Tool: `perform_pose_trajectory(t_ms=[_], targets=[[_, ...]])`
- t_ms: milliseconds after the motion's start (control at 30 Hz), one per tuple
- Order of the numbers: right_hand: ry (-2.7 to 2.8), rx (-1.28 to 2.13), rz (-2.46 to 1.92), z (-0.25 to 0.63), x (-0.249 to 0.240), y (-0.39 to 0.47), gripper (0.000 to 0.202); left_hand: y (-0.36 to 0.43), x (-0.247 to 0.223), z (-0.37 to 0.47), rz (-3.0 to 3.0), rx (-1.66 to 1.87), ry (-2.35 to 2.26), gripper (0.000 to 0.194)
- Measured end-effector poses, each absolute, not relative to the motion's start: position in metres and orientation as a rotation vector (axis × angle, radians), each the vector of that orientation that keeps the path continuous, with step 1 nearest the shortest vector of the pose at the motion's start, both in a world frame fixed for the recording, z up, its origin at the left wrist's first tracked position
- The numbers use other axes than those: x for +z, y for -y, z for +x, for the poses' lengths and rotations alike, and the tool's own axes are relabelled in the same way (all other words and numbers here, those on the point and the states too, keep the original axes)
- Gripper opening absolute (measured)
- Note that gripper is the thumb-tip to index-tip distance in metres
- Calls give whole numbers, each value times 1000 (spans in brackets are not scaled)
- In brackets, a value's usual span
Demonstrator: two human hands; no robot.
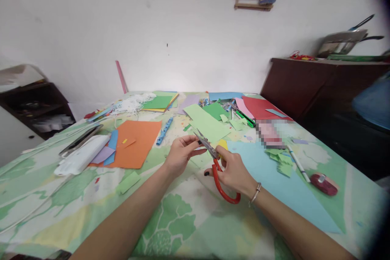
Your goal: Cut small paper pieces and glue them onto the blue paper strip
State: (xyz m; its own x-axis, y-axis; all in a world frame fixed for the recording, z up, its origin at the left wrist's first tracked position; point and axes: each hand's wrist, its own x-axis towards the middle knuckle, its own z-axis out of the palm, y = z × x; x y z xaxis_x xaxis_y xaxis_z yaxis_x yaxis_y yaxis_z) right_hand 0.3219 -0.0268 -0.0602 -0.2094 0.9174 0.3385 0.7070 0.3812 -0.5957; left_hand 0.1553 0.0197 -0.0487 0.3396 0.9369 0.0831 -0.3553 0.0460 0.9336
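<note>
My right hand [234,168] grips a pair of scissors [217,170] with red handles. Their metal blades point up and left, slightly apart. Close beside the blades, my left hand [181,152] has its thumb and fingers pinched together; what they hold is too small to make out. A small yellow piece of paper [223,144] shows just behind my right fingers, and I cannot tell whether it is touched. Beyond the hands lies a light green sheet [209,123]. Under my right forearm is a light blue sheet [274,185].
Orange paper [138,142], a blue pen-like stick [165,131] and a white power strip [82,155] lie on the left. On the right are green paper scraps [284,164], a white pen [298,163] and a dark red object [323,184]. White string [134,103] is heaped at the back left.
</note>
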Motion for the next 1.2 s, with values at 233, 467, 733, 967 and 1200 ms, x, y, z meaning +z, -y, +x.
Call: perform_pose_trajectory(t_ms=[233, 467, 733, 967, 1200], targets=[[1982, 414, -1388, 321, -62, 27, 25, -15, -52, 160, 1068, 1144, -669, 15], [1974, 465, -1379, 320, -63, 27, 27, -17, -52, 158, 1064, 1153, -667, 13], [1997, 506, -1391, 323, -58, 27, 29, -20, -48, 156, 1113, 1173, -719, 15], [2009, 498, -1388, 325, -55, 27, 30, -20, -48, 155, 1133, 1159, -718, 16], [2028, 468, -1398, 327, -54, 26, 29, -19, -48, 154, 1185, 1111, -651, 19]])
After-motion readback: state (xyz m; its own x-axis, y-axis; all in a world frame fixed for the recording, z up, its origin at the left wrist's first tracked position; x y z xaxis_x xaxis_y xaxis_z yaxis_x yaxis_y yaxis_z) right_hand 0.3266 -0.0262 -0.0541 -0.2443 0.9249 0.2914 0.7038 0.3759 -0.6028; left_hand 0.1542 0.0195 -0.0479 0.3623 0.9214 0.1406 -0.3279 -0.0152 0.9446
